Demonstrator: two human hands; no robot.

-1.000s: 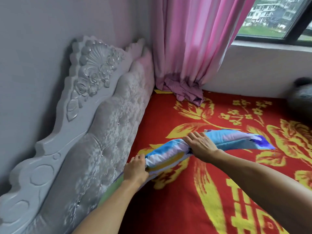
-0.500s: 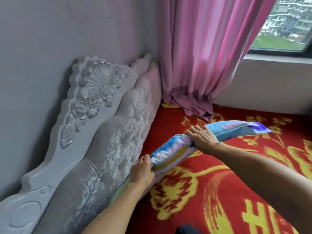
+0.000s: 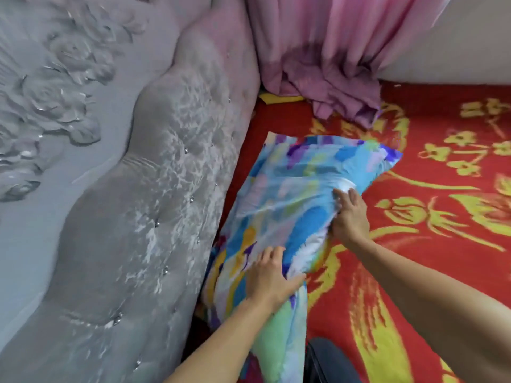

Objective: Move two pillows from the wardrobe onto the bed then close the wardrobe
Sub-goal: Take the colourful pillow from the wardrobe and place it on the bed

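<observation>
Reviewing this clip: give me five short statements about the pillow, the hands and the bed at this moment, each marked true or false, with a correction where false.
1. The pillow lies on the red and yellow bedspread beside the headboard. True.
2. Only the right hand touches the pillow. False: the left hand is on it too.
3. The pillow cover is plain white. False: it is mostly blue with patches of several other colours.
4. A pink curtain hangs down to the bed's far corner. True.
5. A second pillow lies on the bedspread. False: only one pillow is in view.
</observation>
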